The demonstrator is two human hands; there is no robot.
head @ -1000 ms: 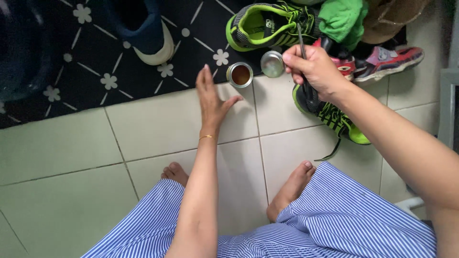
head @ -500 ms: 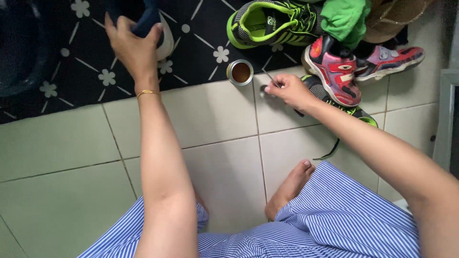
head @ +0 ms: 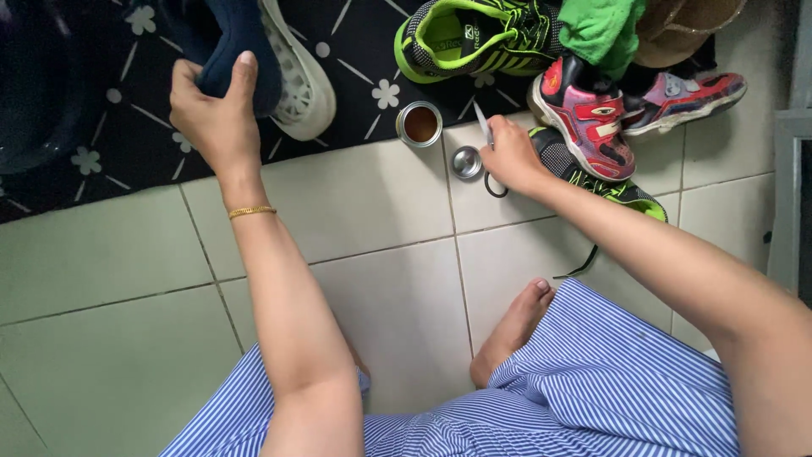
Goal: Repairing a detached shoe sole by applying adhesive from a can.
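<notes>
Left hand (head: 211, 114) now on navy shoe (head: 245, 51), fingers gripping it, right hand (head: 510, 156) fingers round brush (head: 482, 125), open tin (head: 419, 123) w/ brown polish, lid (head: 466, 162) beside

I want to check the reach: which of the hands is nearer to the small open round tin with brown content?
Right. The right hand is just beside the small open round tin; the left hand is far off, gripping the dark blue shoe.
</notes>
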